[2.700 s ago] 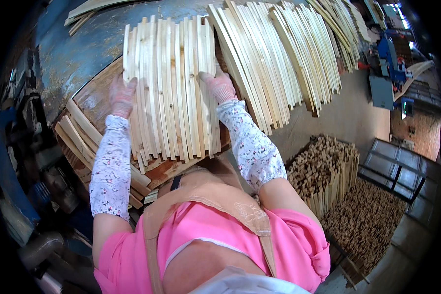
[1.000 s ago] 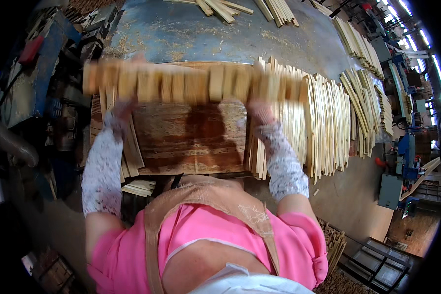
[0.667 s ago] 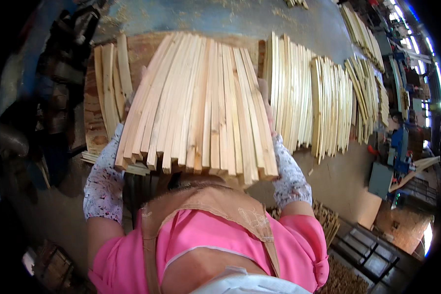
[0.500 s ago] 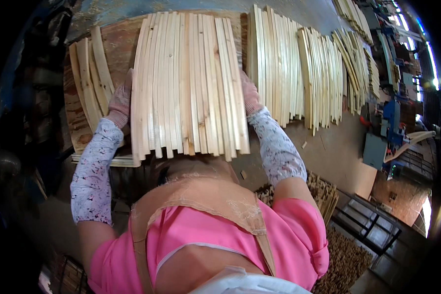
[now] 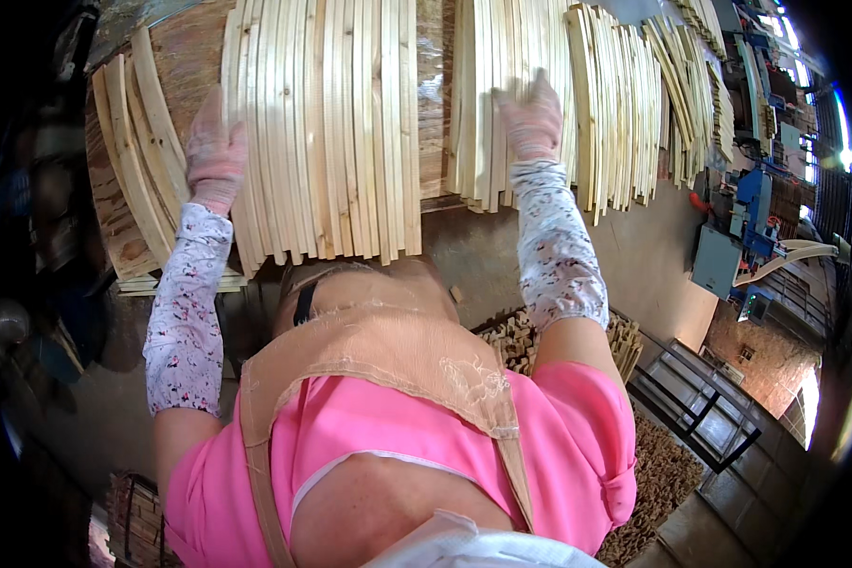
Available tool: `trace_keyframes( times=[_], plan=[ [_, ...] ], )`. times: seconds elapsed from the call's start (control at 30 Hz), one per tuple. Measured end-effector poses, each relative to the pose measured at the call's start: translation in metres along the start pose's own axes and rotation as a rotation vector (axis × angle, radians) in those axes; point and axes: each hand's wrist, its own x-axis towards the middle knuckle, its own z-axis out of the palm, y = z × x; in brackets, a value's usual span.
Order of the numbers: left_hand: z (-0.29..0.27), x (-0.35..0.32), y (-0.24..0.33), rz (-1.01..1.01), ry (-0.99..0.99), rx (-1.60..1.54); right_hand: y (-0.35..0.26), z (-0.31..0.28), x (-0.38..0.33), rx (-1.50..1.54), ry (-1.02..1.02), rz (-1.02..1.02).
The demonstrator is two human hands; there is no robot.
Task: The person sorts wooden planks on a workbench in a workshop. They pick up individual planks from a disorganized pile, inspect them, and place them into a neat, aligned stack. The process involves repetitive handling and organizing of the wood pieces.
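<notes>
A row of thin, slightly curved pale wooden slats (image 5: 327,133) lies side by side on a worn wooden tabletop (image 5: 432,104) in front of me. My left hand (image 5: 215,151), in a pink glove, rests flat against the left edge of this row. My right hand (image 5: 532,118), also gloved, has come off the row and lies open on a neighbouring stack of slats (image 5: 502,95) to the right. Both forearms wear white patterned sleeves.
More slat bundles (image 5: 634,104) fan out to the right across the table. A few loose slats (image 5: 128,161) lie at the table's left end. Crates of small wood pieces (image 5: 525,336) stand on the floor below, with a blue machine (image 5: 743,227) at far right.
The slat bundle was lifted, turned and laid flat on the table. My right hand has since left its right edge and moved onto the stack to the right.
</notes>
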Motion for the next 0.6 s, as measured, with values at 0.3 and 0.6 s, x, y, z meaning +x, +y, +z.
trace_keyframes(
  times=[0.3, 0.6],
  plan=[
    [0.089, 0.034, 0.311, -0.296, -0.703, -0.7, 0.146, -0.004, 0.053, -0.015, -0.125, 0.006],
    [0.127, 0.058, 0.396, -0.312, -0.426, -0.402, 0.137, -0.037, 0.03, 0.26, -0.334, -0.269]
  ],
)
